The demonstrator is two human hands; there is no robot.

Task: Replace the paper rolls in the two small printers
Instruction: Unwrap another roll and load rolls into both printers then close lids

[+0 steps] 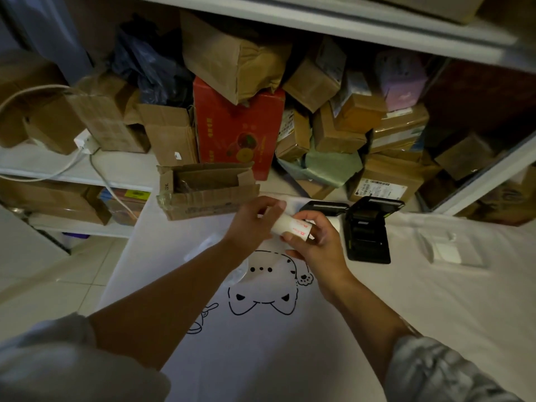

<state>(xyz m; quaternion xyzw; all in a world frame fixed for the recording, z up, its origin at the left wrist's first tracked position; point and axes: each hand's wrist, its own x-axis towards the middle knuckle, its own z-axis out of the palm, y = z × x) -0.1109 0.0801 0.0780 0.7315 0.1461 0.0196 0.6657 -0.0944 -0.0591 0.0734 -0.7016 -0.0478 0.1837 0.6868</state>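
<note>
I see both hands meeting just above the middle of the frame, over a white cloth (290, 358) printed with a cat drawing (265, 288). My left hand (252, 224) curls its fingers round one end of a white paper roll (293, 226), and my right hand (316, 246) pinches the other end, where red print shows on the wrapper. The roll hangs above the cloth, tilted down to the right.

Just right of the hands lies a black printer (367, 233) with its lid open. A second black printer (323, 206) shows behind my right hand, partly hidden by it. An open cardboard box (203, 192) stands just above my left hand. Behind it a red box (237, 129) and piled brown parcels (362, 126) crowd the shelf across the upper frame. A white cable (34, 132) loops at the upper left. A small white box (446, 250) sits on the cloth at the right.
</note>
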